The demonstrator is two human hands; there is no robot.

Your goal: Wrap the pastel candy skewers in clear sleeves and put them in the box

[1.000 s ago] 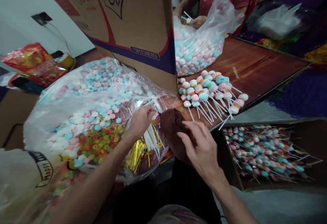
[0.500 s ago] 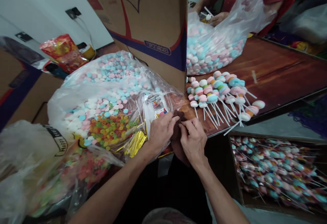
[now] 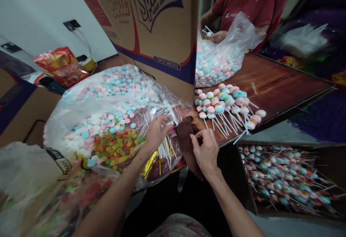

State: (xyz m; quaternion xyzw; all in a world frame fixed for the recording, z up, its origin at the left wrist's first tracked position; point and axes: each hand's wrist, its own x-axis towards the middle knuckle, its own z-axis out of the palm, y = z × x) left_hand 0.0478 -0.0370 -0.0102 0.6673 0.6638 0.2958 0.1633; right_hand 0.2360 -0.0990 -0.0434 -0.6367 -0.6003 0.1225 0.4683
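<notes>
My right hand (image 3: 205, 150) pinches the edge of a brown cloth (image 3: 185, 136) between thumb and fingertips. The cloth hangs over the near table edge. To its left, my left hand (image 3: 156, 132) is off the cloth, fingers apart, at a stack of printed clear wrappers (image 3: 162, 112); I cannot tell whether it touches them. White sticks (image 3: 164, 152) and gold twist ties (image 3: 150, 163) lie just below that hand. Beside it, ring-shaped gummies (image 3: 116, 145) and pastel marshmallows (image 3: 100, 121) spread over an opened clear plastic bag (image 3: 67, 103).
Marshmallow skewers (image 3: 227, 100) lie on the table right of the cloth. A tall carton (image 3: 162, 45) stands behind. Below right, a box (image 3: 254, 201) holds wrapped skewers. Across the table, a person in a red shirt (image 3: 248, 9) handles sticks beside a marshmallow bag (image 3: 218, 64).
My left hand has let go of the brown cloth and moved left and up to the wrappers. My right hand stays on the cloth. The view has shifted slightly.
</notes>
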